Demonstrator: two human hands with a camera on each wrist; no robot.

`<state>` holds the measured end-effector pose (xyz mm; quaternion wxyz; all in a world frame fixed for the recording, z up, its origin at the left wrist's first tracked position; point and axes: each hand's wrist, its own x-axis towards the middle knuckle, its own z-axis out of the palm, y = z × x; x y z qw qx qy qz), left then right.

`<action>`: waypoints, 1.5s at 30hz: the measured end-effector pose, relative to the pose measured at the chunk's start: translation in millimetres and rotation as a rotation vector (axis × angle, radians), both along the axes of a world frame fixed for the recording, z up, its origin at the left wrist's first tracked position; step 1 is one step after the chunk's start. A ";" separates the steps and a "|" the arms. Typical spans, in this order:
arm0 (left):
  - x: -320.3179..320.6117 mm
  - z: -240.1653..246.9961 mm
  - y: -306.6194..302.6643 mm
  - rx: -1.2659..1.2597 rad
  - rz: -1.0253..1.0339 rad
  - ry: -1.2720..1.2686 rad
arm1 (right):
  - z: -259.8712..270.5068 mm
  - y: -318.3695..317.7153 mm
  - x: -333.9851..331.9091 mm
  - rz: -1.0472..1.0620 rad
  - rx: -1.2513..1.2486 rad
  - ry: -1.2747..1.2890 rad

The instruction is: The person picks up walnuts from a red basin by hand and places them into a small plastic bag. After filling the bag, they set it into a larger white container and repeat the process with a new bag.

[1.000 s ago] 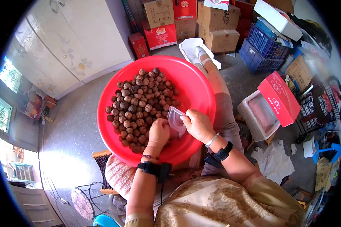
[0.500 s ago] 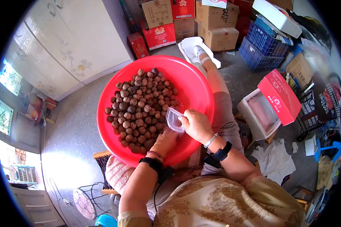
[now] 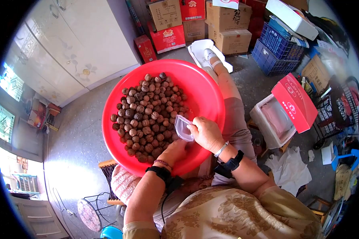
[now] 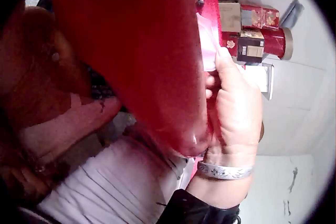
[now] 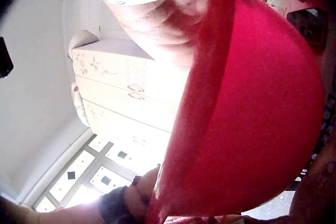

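Forearms [image 3: 145, 199] angled inward, right grip [image 3: 206, 132] pinching clear container [image 3: 182, 126], left grip [image 3: 175, 151] beneath it, its hold indiscernible

Daylight from the windows [image 3: 4, 121] at left glares on the floor [image 3: 73, 171]; black vignettes frame curved edges; left-wrist view: basin [image 4: 136, 50] dim, blurred.

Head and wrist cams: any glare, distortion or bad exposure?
Head: fisheye bending, black corners, glare on the floor at left. Left wrist: basin in shadow, right hand brightly lit. Right wrist: cupboard partly washed out, dark corners.
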<state>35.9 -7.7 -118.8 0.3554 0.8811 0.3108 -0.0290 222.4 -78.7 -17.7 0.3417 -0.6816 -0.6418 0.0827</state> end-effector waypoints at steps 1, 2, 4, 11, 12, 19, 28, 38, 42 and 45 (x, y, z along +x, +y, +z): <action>-0.4 -1.7 -0.1 0.003 0.006 -0.037 | 0.5 -0.5 -0.2 0.000 -0.001 0.001; -1.1 -3.3 -0.1 0.006 0.012 -0.074 | 1.1 -0.9 -0.5 -0.002 -0.003 0.007; -0.4 2.5 -0.5 0.000 0.020 -0.031 | 1.4 -0.5 -0.5 -0.005 -0.004 0.013; 5.8 35.2 -9.8 -0.002 0.072 0.247 | -3.3 0.1 -0.6 -0.014 0.056 0.023; 5.5 35.2 -9.4 -0.002 0.072 0.247 | -3.1 0.3 -0.5 -0.013 0.056 0.013; 0.8 23.6 -4.9 -0.019 0.022 0.045 | 0.1 -1.6 0.6 0.007 0.019 0.018; 1.3 10.7 -0.4 -0.052 0.044 0.035 | 0.7 -1.0 0.2 0.007 0.008 0.022; 0.7 30.1 2.0 -0.101 0.082 0.022 | 5.5 -1.9 -1.1 -0.001 -0.005 -0.001; -9.5 44.0 18.0 -0.062 0.333 -0.004 | 3.7 -3.1 -1.9 -0.020 -0.001 0.003; -12.5 46.4 22.4 0.116 0.687 -0.224 | 3.3 -2.6 -0.6 -0.005 0.009 -0.027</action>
